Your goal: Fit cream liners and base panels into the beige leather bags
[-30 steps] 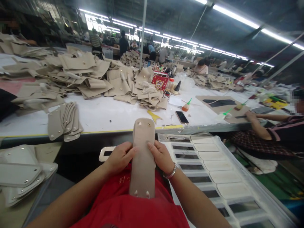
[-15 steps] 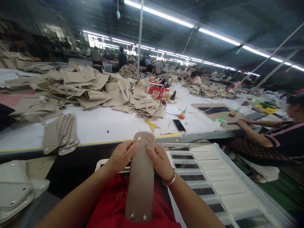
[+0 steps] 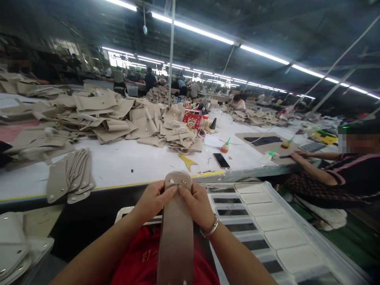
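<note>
A long taupe leather strap piece [image 3: 177, 233] with a rounded far end and metal studs runs down over my lap. My left hand [image 3: 154, 200] grips its left edge near the rounded end, thumb lying on top. From the other side my right hand [image 3: 200, 204] holds the same end, its thumb tip close to the left one. Fingers under the strap are hidden. Beyond it, a yellow forked scrap [image 3: 187, 161] and a phone [image 3: 221, 160] lie on the white table [image 3: 115, 168]. A fanned stack of similar studded pieces [image 3: 71, 174] hangs over the table edge at left.
Heaps of beige leather pieces [image 3: 107, 114] cover the table's far left. Beside my right arm stands a rack of pale panels [image 3: 285, 237]. White studded pieces [image 3: 18, 245] lie at lower left. Glue bottles [image 3: 225, 147] stand near the phone. A co-worker [image 3: 335, 174] sits at right.
Both thumbs have moved in toward the middle of the strap, now nearly touching. The strap's near end has slid lower, partly out of view. The camera view has shifted slightly.
</note>
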`<state>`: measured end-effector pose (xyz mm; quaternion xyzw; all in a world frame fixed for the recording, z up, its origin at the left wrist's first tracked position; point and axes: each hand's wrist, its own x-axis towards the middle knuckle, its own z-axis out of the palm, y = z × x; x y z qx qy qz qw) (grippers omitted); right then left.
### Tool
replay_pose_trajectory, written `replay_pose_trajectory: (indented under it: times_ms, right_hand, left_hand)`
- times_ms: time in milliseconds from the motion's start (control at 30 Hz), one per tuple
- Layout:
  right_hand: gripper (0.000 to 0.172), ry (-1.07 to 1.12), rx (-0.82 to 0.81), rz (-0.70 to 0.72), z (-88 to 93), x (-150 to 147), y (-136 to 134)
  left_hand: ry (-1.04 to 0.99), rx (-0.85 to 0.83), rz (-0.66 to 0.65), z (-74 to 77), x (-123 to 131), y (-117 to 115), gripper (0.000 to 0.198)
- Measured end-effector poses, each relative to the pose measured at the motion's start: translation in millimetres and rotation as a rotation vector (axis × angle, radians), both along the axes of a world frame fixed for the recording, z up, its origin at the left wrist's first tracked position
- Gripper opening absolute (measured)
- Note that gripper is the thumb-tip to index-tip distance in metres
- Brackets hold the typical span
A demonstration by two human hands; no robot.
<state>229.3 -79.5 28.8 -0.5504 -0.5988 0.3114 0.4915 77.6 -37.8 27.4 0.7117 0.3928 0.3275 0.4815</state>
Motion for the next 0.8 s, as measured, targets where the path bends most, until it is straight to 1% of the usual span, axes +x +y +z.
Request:
replay_pose_trajectory:
  times_ms: [67, 133, 167, 233, 300, 333, 367, 400, 467, 500, 533, 600, 700, 800]
  right_hand:
    - [0.026, -0.035, 0.017, -0.03, -1.4, -1.1, -1.6]
    - [0.029, -0.067, 0.019, -0.068, -2.1, -0.8, -2.5]
    - [0.032, -0.073, 0.018, -0.078, -1.9, 0.0, -2.9]
    - [0.034, -0.059, 0.012, -0.066, 0.0, 2.4, -4.1]
    - [0.033, -0.026, -0.003, -0.008, 3.4, 5.8, -6.0]
    - [0.031, -0.009, -0.011, 0.037, 5.3, 7.4, -7.3]
    - [0.029, 0.004, -0.016, 0.086, 7.1, 8.9, -8.8]
    - [0.028, 0.014, -0.015, 0.132, 8.6, 10.0, -10.4]
    - [0.028, 0.032, -0.007, 0.195, 10.4, 11.0, -13.9]
    - [0.027, 0.039, 0.0, 0.206, 10.7, 11.1, -15.7]
    - [0.026, 0.042, 0.007, 0.202, 10.6, 11.1, -17.6]
    - [0.023, 0.031, 0.013, 0.169, 9.9, 11.1, -21.3]
    - [0.018, -0.017, 0.01, 0.102, 8.4, 12.3, -26.7]
    - [0.016, -0.032, 0.007, 0.082, 7.1, 14.0, -31.0]
  left_hand:
    - [0.008, 0.094, 0.048, -0.5, 1.5, -1.5, 0.036]
    - [0.037, 0.225, 0.106, 0.1, 1.6, -3.5, 0.035]
    - [0.056, 0.283, 0.114, 1.0, 0.8, -4.4, 0.035]
    - [0.097, 0.36, 0.09, 3.8, -2.7, -5.2, 0.034]
    - [0.129, 0.381, 0.077, 7.6, -7.5, -4.8, 0.029]
    - [0.13, 0.39, 0.095, 9.6, -9.8, -4.2, 0.027]
    - [0.124, 0.415, 0.119, 11.6, -11.8, -3.5, 0.03]
    - [0.115, 0.464, 0.131, 13.6, -13.2, -2.8, 0.038]
    - [0.103, 0.609, 0.101, 17.0, -14.6, -1.8, 0.05]
    - [0.104, 0.681, 0.073, 18.4, -14.6, -1.7, 0.05]
    - [0.102, 0.732, 0.048, 19.5, -14.3, -1.9, 0.045]
    - [0.073, 0.776, 0.032, 21.0, -13.6, -3.3, 0.034]
    - [0.022, 0.784, 0.026, 22.2, -12.8, -7.2, 0.022]
    - [0.014, 0.798, -0.004, 23.9, -12.7, -11.7, 0.018]
